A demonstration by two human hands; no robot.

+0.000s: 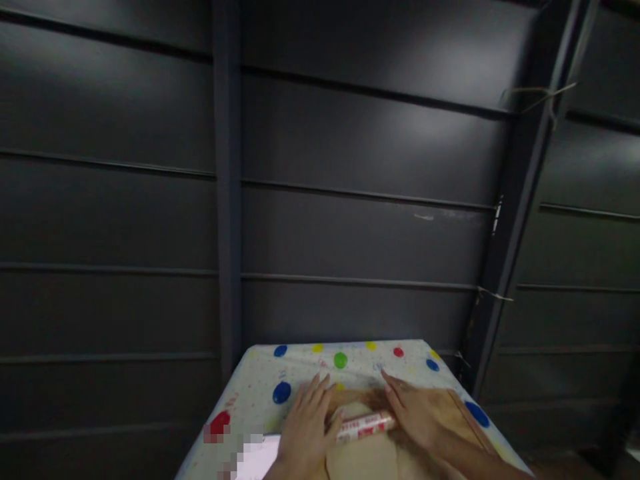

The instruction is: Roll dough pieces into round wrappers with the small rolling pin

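A rolling pin (364,427) with a red and white printed wrapping lies across a flat sheet of pale dough (363,460). My left hand (307,423) rests over the pin's left end, fingers stretched forward. Over the right end lies my right hand (411,412), its fingers also straight and pointing away from me. Both palms seem to touch the pin, whose ends they hide. Under the dough is a wooden board (453,417); the dough's near edge runs out of the picture.
The table has a white cloth (260,380) with coloured dots. A pale, bright flat object (257,460), partly pixelated, lies left of my left hand. A dark panelled wall (360,233) with upright posts rises behind the table.
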